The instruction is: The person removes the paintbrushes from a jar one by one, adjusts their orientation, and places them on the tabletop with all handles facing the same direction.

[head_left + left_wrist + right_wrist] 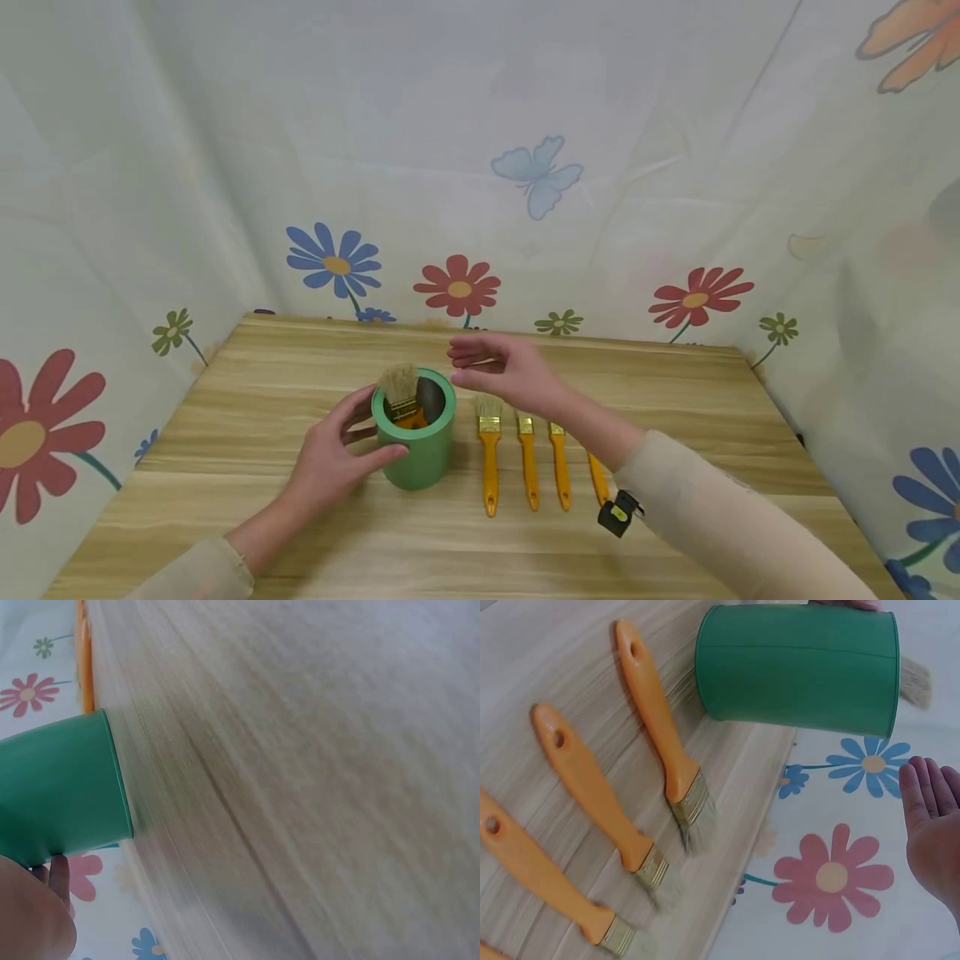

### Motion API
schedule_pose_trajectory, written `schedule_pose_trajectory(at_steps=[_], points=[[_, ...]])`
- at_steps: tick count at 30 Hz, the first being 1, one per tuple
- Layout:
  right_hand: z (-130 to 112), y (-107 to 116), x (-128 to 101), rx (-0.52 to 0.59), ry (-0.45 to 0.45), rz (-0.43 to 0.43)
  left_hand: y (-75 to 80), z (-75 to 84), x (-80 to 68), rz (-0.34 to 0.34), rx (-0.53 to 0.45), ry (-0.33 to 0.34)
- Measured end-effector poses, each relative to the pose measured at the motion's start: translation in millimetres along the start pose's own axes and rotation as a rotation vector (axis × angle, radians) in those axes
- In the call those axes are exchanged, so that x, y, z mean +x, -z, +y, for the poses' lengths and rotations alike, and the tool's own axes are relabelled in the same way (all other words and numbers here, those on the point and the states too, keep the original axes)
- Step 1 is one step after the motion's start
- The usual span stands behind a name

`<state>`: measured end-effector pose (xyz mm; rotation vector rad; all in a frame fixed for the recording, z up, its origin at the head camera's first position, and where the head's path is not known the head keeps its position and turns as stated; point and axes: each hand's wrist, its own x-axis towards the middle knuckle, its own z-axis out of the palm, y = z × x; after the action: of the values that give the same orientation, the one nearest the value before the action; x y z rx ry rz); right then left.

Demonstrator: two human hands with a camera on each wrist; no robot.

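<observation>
A green cylindrical cup (415, 442) stands upright on the wooden table (225, 400), and one paintbrush (400, 394) stands in it, bristles up. My left hand (337, 454) grips the cup's left side, thumb and fingers curled round its wall. In the left wrist view the cup (64, 787) fills the left edge. My right hand (495, 367) hovers with straight fingers just right of and above the cup's rim, holding nothing. Several orange-handled brushes (489, 454) lie in a row to the right of the cup. In the right wrist view they (664, 761) lie beside the cup (799, 671).
Floral cloth walls (525, 208) enclose the table on the back and both sides. A small black and yellow device (618, 512) hangs at my right wrist. Bare wood lies in front of the cup and at the far right.
</observation>
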<state>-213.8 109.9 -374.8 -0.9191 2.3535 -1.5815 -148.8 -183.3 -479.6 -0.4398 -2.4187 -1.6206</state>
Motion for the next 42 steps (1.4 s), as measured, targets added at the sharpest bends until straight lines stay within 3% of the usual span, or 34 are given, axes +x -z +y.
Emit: schedule_pose_trajectory(at_steps=[22,42], points=[[-8,-30,26,0.034,0.033,-0.091,-0.4,-3.1,-0.1,0.007,0.011,-0.013],[-9,-40,30,-0.047,0.086,-0.061,-1.2,-1.6,-0.3,0.011,0.022,-0.019]])
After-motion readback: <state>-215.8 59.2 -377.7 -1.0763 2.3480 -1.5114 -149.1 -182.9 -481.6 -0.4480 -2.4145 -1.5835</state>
